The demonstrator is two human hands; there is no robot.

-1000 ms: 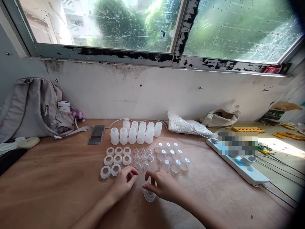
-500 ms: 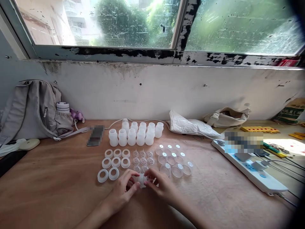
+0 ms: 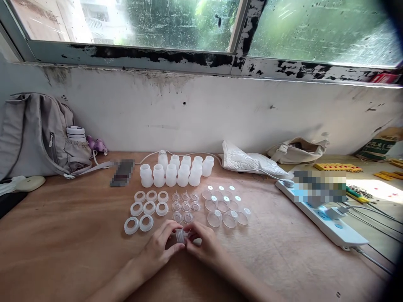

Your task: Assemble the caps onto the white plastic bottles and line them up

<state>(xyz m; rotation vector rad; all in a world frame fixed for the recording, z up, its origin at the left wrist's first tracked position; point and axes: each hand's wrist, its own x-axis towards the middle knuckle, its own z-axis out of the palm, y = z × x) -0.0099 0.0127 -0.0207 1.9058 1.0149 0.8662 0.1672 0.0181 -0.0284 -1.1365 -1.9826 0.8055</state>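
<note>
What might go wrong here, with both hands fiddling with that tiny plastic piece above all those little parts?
The small ribbed piece, pinched between the left hand and right hand, might slip and roll across the table. The hands work right beside the clear nipples and clear caps, so a stray knuckle could scatter those neat rows.

Left hand [image 3: 159, 251] and right hand [image 3: 204, 247] pinching small translucent cap [image 3: 180, 235], wooden table [image 3: 63, 235]

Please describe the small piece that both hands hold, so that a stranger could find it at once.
Start at the wooden table under the window and find the rows of white rings, small clear cones and clear caps. Just in front of them, the left hand and right hand meet on a small ribbed clear piece, the only one lifted off the table.
</note>
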